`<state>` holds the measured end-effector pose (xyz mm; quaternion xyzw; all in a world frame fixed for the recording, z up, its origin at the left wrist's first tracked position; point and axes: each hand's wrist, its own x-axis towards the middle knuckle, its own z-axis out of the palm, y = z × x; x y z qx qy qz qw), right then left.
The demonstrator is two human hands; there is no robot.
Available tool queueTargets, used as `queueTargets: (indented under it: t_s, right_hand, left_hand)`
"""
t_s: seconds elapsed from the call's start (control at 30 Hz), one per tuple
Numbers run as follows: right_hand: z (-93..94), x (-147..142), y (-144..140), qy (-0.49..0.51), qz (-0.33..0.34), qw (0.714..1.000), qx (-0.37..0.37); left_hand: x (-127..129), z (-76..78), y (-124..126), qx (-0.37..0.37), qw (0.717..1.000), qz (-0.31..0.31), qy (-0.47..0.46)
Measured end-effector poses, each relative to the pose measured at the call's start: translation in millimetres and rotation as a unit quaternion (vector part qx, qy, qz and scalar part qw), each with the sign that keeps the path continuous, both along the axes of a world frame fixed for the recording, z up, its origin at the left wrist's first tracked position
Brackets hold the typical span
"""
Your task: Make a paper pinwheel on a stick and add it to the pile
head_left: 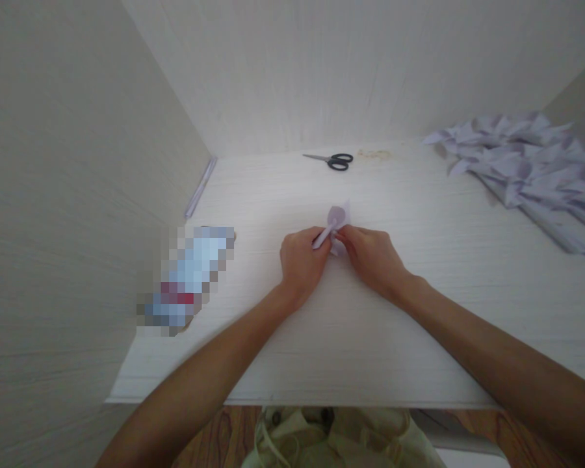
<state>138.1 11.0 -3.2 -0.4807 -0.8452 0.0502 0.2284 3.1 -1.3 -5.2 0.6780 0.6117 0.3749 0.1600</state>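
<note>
A small pale-purple folded paper piece (338, 218) lies near the middle of the white tabletop (370, 338). My left hand (302, 260) pinches its lower left end, which looks like a thin rolled stem. My right hand (370, 257) grips it from the right, fingertips meeting the left hand's. Most of the paper's lower part is hidden under my fingers.
Black-handled scissors (332, 160) lie at the back of the table. A heap of several folded purple paper pieces (531, 166) fills the back right corner. A blurred-out object (188, 279) sits at the left, and a thin purple strip (201, 187) lies along the left wall.
</note>
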Motion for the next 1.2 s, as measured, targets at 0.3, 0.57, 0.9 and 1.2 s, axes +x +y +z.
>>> queueTargets:
  t_s: [0.3, 0.57, 0.9, 1.2]
  right_hand:
    - [-2.1, 1, 1, 0.038, -0.024, 0.999, 0.022]
    - [-0.4, 4, 6, -0.009, -0.028, 0.999, 0.043]
    - [0.6, 3, 2, 0.083, 0.055, 0.994, 0.034]
    - [-0.2, 11, 9, 0.285, 0.073, 0.939, -0.176]
  left_hand:
    - [0, 1.5, 0, -0.001, 1.0, 0.002, 0.016]
    - [0, 1.4, 0, 0.0, 1.0, 0.006, 0.0]
    - [-1, 0.9, 2, -0.002, 1.0, 0.017, -0.016]
    - [0, 3.1, 1, 0.003, 0.999, 0.002, -0.054]
